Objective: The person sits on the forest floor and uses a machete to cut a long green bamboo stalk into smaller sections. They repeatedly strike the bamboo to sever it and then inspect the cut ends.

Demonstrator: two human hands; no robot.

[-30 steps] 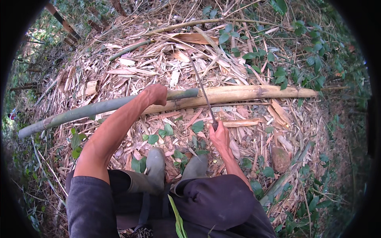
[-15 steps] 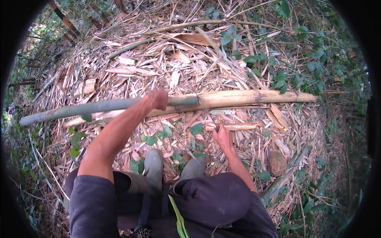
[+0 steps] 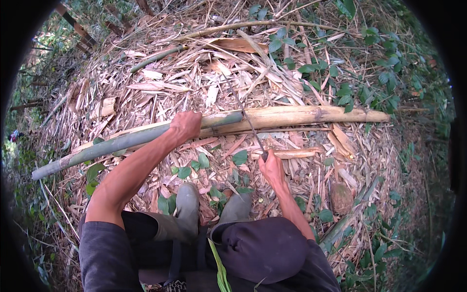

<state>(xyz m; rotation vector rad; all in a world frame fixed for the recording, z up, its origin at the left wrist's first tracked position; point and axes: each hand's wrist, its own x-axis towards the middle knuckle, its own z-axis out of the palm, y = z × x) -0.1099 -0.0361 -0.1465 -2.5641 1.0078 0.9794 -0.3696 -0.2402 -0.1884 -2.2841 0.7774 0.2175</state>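
My left hand [image 3: 186, 125] is closed around a long green bamboo pole [image 3: 121, 141] near its right end. The pole slants, its far-left end lower and nearer to me. In my right hand [image 3: 272, 169] is the handle of a machete [image 3: 252, 127] with a long, dark, narrow blade. That blade stands edge-on at the pole's cut right end and points away from me; whether it touches the pole I cannot tell. Behind and under the pole lies a thick, pale, stripped log [image 3: 301, 117], running left to right.
Pale wood chips [image 3: 160, 87] cover the ground all round. My grey boots [image 3: 187, 204] stand close below the pole. Beyond the log lies a thin curved stem [image 3: 209, 32]. Leafy green plants [image 3: 384, 73] grow at the right, and a brown stone-like lump [image 3: 341, 198] sits there too.
The bamboo pole's left end has swung down toward me, and my left hand has shifted slightly left. The machete blade, barely visible before, now shows clearly across the pole's right end.
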